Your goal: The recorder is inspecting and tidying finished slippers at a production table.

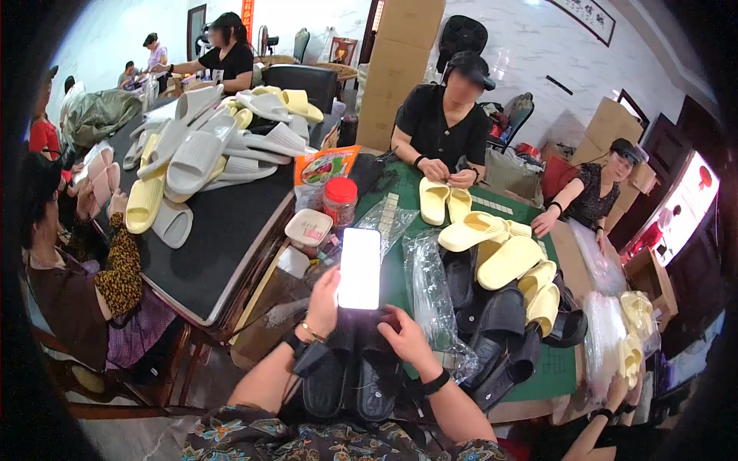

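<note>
A smartphone (360, 269) with a glowing white screen stands nearly upright in front of me, and my left hand (323, 303) is closed around its left edge. My right hand (404, 335) hovers by the phone's lower right corner with fingers apart and holds nothing. Beneath both hands lies a pair of black slippers (377, 380), its upper part hidden by the phone and hands. Right of them, yellow slippers (509, 261) are heaped together with black slippers (496, 330). Clear plastic bags (428, 288) lie between my right hand and that heap.
A red-lidded jar (340, 201) and a white-lidded tub (309, 228) stand beyond the phone. Grey and yellow slippers (198, 157) cover a dark table (192, 269) at left. Across the green table (557, 376), a person (442, 123) handles yellow slippers; others sit at both sides.
</note>
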Demonstrator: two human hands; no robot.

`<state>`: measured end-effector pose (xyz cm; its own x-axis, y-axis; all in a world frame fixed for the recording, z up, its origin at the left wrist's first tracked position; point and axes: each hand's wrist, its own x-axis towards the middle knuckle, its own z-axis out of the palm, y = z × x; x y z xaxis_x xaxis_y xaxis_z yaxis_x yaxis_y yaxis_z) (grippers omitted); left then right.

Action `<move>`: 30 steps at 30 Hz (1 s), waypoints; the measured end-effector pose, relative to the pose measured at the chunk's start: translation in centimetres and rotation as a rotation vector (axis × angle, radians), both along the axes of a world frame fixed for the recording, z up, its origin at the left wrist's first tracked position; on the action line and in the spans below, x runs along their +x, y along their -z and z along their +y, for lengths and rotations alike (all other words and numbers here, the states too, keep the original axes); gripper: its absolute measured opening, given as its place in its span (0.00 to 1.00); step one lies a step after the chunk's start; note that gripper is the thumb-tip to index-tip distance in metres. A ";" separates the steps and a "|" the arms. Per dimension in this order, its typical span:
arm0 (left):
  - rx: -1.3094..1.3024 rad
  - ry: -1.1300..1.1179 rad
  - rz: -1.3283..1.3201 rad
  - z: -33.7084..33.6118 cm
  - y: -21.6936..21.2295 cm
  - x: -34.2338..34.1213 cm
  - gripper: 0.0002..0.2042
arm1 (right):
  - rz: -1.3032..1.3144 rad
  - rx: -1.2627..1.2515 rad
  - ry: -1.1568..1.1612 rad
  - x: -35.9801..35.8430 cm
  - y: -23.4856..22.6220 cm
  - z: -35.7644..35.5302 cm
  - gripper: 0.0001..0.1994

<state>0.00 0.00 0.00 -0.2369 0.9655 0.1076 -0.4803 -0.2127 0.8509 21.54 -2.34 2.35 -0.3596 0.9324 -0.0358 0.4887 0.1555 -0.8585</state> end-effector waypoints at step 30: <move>0.031 -0.606 1.198 7.0 -1.1 -13.9 0.14 | 0.264 0.254 -0.015 3.1 1.9 -4.0 0.11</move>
